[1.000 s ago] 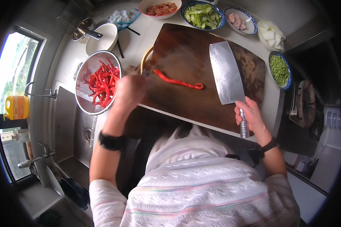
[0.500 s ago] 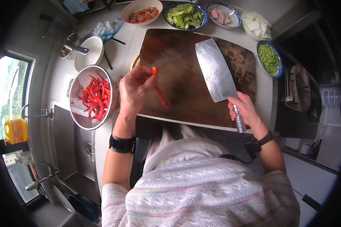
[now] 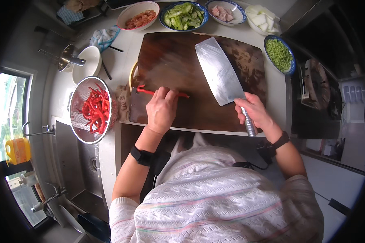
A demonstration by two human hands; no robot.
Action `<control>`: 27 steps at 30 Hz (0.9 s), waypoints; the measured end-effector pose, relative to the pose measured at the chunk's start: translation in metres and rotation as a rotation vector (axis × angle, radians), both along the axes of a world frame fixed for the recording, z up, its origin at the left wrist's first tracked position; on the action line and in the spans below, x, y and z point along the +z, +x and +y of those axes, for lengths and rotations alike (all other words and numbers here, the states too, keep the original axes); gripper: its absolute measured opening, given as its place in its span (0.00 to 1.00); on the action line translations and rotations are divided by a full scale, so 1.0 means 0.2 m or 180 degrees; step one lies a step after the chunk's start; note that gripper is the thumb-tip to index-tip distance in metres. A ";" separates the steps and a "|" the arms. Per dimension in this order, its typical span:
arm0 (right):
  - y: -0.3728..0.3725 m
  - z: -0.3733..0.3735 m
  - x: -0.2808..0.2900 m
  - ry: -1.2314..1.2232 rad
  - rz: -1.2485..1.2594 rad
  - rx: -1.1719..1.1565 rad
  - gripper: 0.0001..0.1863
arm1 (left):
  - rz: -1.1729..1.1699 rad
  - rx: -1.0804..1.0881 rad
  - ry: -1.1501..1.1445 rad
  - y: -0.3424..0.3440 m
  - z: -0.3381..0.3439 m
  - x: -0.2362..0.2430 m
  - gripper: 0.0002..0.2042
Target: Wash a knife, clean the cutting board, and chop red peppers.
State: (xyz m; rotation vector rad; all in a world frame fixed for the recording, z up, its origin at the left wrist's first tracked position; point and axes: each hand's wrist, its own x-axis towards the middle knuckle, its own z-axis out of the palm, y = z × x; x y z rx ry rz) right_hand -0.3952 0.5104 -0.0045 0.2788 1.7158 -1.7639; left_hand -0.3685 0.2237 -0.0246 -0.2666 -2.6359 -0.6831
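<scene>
My left hand [image 3: 161, 110] is closed on a long red chili [image 3: 145, 91] lying crosswise on the dark wooden chopping board [image 3: 170, 60], its ends showing on both sides of my fingers. My right hand [image 3: 252, 111] grips the metal handle of a broad steel cleaver [image 3: 217, 71], whose blade is over the right half of the board and angled up to the left. A mesh strainer [image 3: 74, 99] full of red chilies [image 3: 94, 108] stands just left of the board.
Bowls of orange-pink meat [image 3: 142, 18], sliced green vegetable [image 3: 182, 16], pink meat [image 3: 222, 14], white slices [image 3: 264, 21] and chopped green pieces [image 3: 279, 54] ring the board. A white bowl [image 3: 87, 62], chopsticks [image 3: 106, 69] and cloth [image 3: 102, 38] are left. Sink [image 3: 81, 162] lower left, stove [image 3: 316, 85] right.
My left hand took hold of the chili, raised it, and has brought it down crosswise onto the board. My right hand with the cleaver has shifted left in the picture, as has the board.
</scene>
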 end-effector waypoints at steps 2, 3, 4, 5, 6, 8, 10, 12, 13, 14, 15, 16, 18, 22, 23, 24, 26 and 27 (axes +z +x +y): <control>-0.01 0.02 -0.03 0.0026 0.0065 0.0055 0.09 | -0.0180 -0.0167 0.0192 0.01 -0.01 0.02 0.07; 0.00 0.03 -0.03 0.0031 0.0039 0.0062 0.09 | -0.0332 -0.0298 0.0363 0.02 -0.03 0.04 0.09; -0.01 0.01 -0.03 0.0040 0.0046 0.0021 0.09 | -0.0481 -0.0353 0.0341 0.03 -0.08 0.06 0.11; -0.02 -0.01 -0.03 0.0042 0.0053 -0.0006 0.09 | -0.0482 -0.0267 0.0307 0.05 -0.10 0.09 0.11; -0.01 -0.01 -0.03 0.0076 -0.0063 -0.0070 0.08 | -0.0570 -0.0270 0.0533 0.07 -0.11 0.14 0.11; 0.01 0.02 -0.04 0.0120 -0.0109 -0.0203 0.06 | -0.0460 -0.0243 0.0679 0.11 -0.23 0.23 0.12; 0.02 0.03 -0.04 0.0105 -0.0100 -0.0219 0.06 | -0.0610 0.0119 0.0847 0.16 -0.43 0.33 0.09; 0.03 0.04 -0.05 0.0151 -0.0031 -0.0245 0.05 | -0.0687 0.0362 0.0359 0.21 -0.71 0.39 0.10; 0.03 0.02 -0.04 0.0147 -0.0043 -0.0228 0.05 | -0.0726 0.0427 -0.0023 0.24 -0.85 0.41 0.10; 0.03 0.01 -0.02 0.0188 -0.0054 -0.0190 0.05 | -0.1087 0.0424 -0.0323 0.27 -0.95 0.41 0.11; 0.02 0.00 -0.01 0.0235 -0.0062 -0.0163 0.05 | -0.1452 0.0408 -0.0610 0.30 -1.04 0.38 0.12; 0.02 -0.01 -0.02 0.0258 -0.0072 -0.0160 0.04 | -0.1685 0.0291 -0.1067 0.33 -1.12 0.32 0.12; 0.01 -0.02 -0.03 0.0261 -0.0074 -0.0119 0.04 | -0.1974 0.0045 -0.1551 0.35 -1.18 0.22 0.13; 0.02 0.00 -0.06 0.0302 -0.0070 -0.0191 0.05 | -0.2401 -0.0089 -0.2036 0.23 -1.13 0.24 0.11; 0.02 -0.01 -0.06 0.0302 -0.0066 -0.0248 0.05 | -0.2460 -0.0124 -0.2219 0.21 -1.12 0.26 0.10; 0.01 -0.02 -0.04 0.0277 -0.0036 -0.0194 0.05 | -0.2717 0.0256 -0.2075 0.19 -1.11 0.28 0.06; 0.01 -0.01 -0.05 0.0297 -0.0016 -0.0228 0.05 | -0.2343 0.0216 -0.1894 0.19 -1.14 0.33 0.05; 0.01 0.00 -0.05 0.0305 0.0003 -0.0247 0.05 | -0.1977 0.0193 -0.1713 0.21 -1.18 0.34 0.04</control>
